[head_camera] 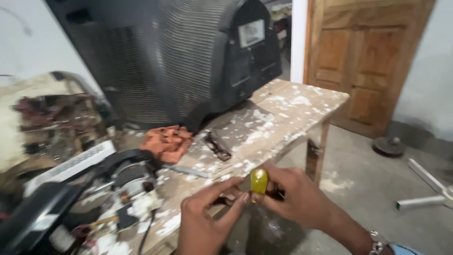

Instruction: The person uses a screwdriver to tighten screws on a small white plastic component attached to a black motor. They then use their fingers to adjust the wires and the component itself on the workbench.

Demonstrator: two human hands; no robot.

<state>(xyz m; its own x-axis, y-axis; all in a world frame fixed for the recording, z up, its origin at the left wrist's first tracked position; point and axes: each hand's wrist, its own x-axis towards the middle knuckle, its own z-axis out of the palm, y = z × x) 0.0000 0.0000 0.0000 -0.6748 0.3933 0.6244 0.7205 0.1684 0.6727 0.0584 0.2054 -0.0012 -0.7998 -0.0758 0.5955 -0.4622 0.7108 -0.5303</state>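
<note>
Over the near edge of the paint-spattered worktop (283, 118), the right hand (297, 198) pinches a small yellow-green handle (258, 181), long axis upright, while the left hand (207, 222), fingers loosely apart, touches it from the left.

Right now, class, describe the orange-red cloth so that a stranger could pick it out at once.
Start at the paint-splattered wooden table and go to the foot of the big dark ribbed machine. The orange-red cloth lies crumpled there, the only bright soft thing among dark metal parts.
</note>
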